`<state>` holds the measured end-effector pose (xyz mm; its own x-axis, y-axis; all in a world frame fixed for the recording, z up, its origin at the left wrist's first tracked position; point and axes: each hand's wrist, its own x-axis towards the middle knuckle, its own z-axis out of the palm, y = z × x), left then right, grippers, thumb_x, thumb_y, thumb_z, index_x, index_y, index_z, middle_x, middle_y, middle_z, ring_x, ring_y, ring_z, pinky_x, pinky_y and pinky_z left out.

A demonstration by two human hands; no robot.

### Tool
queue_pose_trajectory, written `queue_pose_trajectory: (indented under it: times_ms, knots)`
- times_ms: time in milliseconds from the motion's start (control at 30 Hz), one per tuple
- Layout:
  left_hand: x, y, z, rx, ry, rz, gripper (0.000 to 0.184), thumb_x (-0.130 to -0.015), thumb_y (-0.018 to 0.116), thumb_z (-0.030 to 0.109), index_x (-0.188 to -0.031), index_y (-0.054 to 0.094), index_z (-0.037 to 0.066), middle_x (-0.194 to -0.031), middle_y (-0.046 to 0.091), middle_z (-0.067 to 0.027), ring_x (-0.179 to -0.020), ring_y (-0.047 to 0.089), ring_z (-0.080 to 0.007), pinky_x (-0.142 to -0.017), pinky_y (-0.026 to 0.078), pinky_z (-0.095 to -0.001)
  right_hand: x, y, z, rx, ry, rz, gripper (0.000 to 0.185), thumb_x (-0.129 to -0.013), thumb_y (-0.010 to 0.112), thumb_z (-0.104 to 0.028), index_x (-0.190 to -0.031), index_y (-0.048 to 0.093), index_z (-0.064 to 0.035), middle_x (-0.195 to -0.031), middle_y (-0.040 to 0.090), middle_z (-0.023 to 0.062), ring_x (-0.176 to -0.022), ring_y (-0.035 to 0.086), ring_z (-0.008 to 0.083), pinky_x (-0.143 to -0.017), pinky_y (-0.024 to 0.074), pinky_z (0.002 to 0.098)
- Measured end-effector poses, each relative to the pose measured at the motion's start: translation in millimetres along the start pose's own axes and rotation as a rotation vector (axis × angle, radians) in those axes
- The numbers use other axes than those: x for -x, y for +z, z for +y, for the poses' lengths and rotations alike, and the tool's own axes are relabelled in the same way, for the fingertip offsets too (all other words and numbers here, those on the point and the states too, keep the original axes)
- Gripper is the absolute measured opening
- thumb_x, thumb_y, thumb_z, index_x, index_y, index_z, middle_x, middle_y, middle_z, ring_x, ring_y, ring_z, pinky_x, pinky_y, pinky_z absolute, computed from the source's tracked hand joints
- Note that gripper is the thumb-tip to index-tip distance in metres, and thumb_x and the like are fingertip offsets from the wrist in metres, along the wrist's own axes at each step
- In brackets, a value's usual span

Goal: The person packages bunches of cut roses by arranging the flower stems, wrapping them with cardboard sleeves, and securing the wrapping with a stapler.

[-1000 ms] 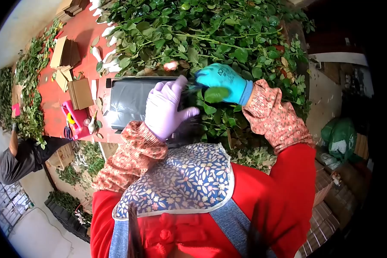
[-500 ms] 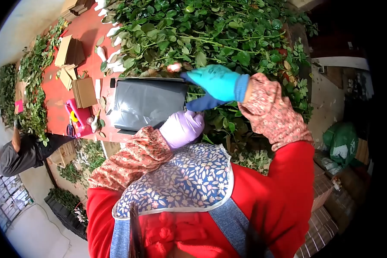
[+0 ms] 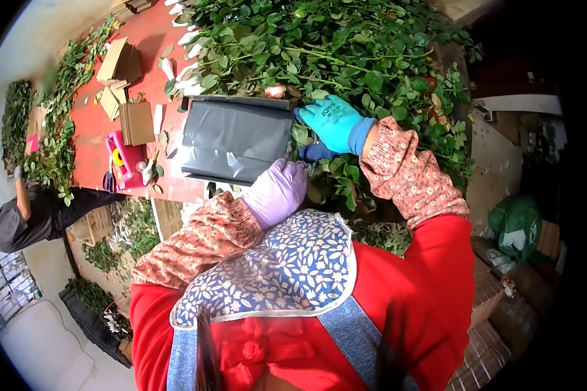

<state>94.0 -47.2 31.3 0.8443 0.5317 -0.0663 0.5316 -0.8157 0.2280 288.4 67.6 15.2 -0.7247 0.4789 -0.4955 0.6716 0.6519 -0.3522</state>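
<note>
A black plastic-wrapped bundle [image 3: 237, 140] lies on the red table's near edge, with leafy stems [image 3: 301, 135] coming out at its right end. My right hand [image 3: 334, 125], in a teal and navy glove, curves its fingers and thumb around those stems just beyond the wrap. Wearing a lavender glove, my left hand [image 3: 277, 193] is closed at the wrap's lower right corner. Its fingertips face away from the camera, so what they pinch is hidden. A pale pinkish rose head [image 3: 275, 91] shows just above the wrap's upper edge.
Leafy rose stems [image 3: 319, 49] are heaped across the back, beside white-sleeved flower heads [image 3: 188, 72]. On the red table [image 3: 88, 156] are cardboard pieces [image 3: 137, 124], a pink tape dispenser [image 3: 127, 161] and scissors [image 3: 109, 177]. Another person [image 3: 29, 215] stands at the far left.
My right hand has come down and curled its fingers around the stems. The wrapped bundle sits slightly higher and further right in view. My left hand stays near the same corner.
</note>
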Motion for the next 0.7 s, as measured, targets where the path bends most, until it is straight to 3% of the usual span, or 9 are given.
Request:
queue_pose_trajectory:
  times_ms: [100, 233, 300, 333, 467, 533, 567, 633, 700]
  knots:
    - [3, -10, 1, 0.085, 0.003, -0.021, 0.041, -0.078, 0.055, 0.016, -0.115, 0.059, 0.0, -0.111, 0.062, -0.0126, -0.098, 0.062, -0.0252, -0.084, 0.05, -0.0402, 1, 3, -3, 0.041, 0.056, 0.117, 0.087, -0.069, 0.073, -0.053, -0.132, 0.046, 0.0004, -0.122, 0.056, 0.0162, -0.114, 0.051, 0.0337, -0.101, 0.0355, 0.0466]
    - [27, -26, -27, 0.155, -0.099, 0.232, 0.049, -0.078, 0.06, 0.014, -0.126, 0.053, 0.009, -0.107, 0.061, -0.0066, -0.084, 0.059, -0.0227, -0.075, 0.05, -0.0373, 15, 12, -16, 0.122, 0.062, 0.422, 0.07, -0.071, 0.075, -0.033, -0.129, 0.05, -0.0041, -0.126, 0.054, 0.0143, -0.118, 0.049, 0.0338, -0.103, 0.0333, 0.0501]
    - [53, -33, -50, 0.208, -0.347, 0.316, 0.056, -0.074, 0.066, 0.012, -0.129, 0.052, 0.01, -0.097, 0.06, -0.0059, -0.08, 0.058, -0.0232, -0.071, 0.048, -0.0391, 22, -5, -21, 0.171, 0.0, 0.399, 0.059, -0.074, 0.073, -0.024, -0.126, 0.053, -0.0059, -0.128, 0.054, 0.0132, -0.119, 0.048, 0.0341, -0.104, 0.0328, 0.0507]
    - [72, -33, -66, 0.162, -0.447, 0.492, 0.061, -0.072, 0.071, 0.009, -0.13, 0.052, 0.01, -0.089, 0.058, -0.0069, -0.078, 0.057, -0.0259, -0.069, 0.047, -0.0416, 24, -19, -26, 0.183, -0.032, 0.387, 0.051, -0.076, 0.071, -0.022, -0.122, 0.056, -0.006, -0.125, 0.055, 0.0126, -0.117, 0.049, 0.0334, -0.103, 0.0329, 0.0506]
    - [161, -23, -139, 0.063, -1.009, 0.52, 0.045, -0.071, 0.07, 0.007, -0.115, 0.061, 0.011, -0.091, 0.061, -0.0131, -0.085, 0.059, -0.0341, -0.075, 0.048, -0.0414, 37, -51, -26, 0.188, -0.008, 0.336, 0.033, -0.084, 0.062, -0.017, -0.114, 0.061, -0.0045, -0.117, 0.06, 0.0133, -0.111, 0.053, 0.0319, -0.102, 0.0347, 0.0479]
    - [214, 11, -169, -0.13, -1.195, 0.631, 0.031, -0.076, 0.071, 0.013, -0.106, 0.066, 0.012, -0.092, 0.062, -0.0135, -0.087, 0.06, -0.0329, -0.076, 0.049, -0.0418, 41, -66, -23, 0.226, 0.01, 0.317, 0.032, -0.084, 0.062, -0.017, -0.113, 0.061, -0.0042, -0.116, 0.061, 0.0135, -0.11, 0.054, 0.0321, -0.101, 0.0351, 0.0476]
    - [236, 26, -181, -0.236, -1.308, 0.593, 0.021, -0.079, 0.068, 0.021, -0.098, 0.069, 0.013, -0.09, 0.063, -0.013, -0.078, 0.06, -0.0328, -0.07, 0.049, -0.0443, 41, -73, -23, 0.232, 0.031, 0.284, 0.032, -0.084, 0.062, -0.017, -0.113, 0.061, -0.0039, -0.114, 0.061, 0.0137, -0.109, 0.054, 0.0323, -0.101, 0.0354, 0.0474]
    - [276, 72, -200, -0.075, -1.583, 0.508, 0.027, -0.082, 0.068, 0.035, -0.09, 0.074, 0.009, -0.091, 0.066, -0.0149, -0.084, 0.064, -0.0332, -0.076, 0.052, -0.0417, 33, -96, -37, 0.282, 0.022, 0.299, 0.031, -0.085, 0.061, -0.017, -0.112, 0.061, -0.0029, -0.111, 0.062, 0.0144, -0.108, 0.055, 0.0326, -0.1, 0.0369, 0.047]
    - [293, 98, -219, 0.613, -1.705, 0.44, 0.04, -0.083, 0.068, 0.041, -0.1, 0.073, 0.005, -0.089, 0.07, -0.0185, -0.084, 0.068, -0.0315, -0.078, 0.052, -0.0398, 27, -115, -52, 0.269, -0.068, 0.411, 0.033, -0.081, 0.061, -0.013, -0.113, 0.06, -0.0025, -0.111, 0.061, 0.0159, -0.108, 0.055, 0.0333, -0.099, 0.0382, 0.0466]
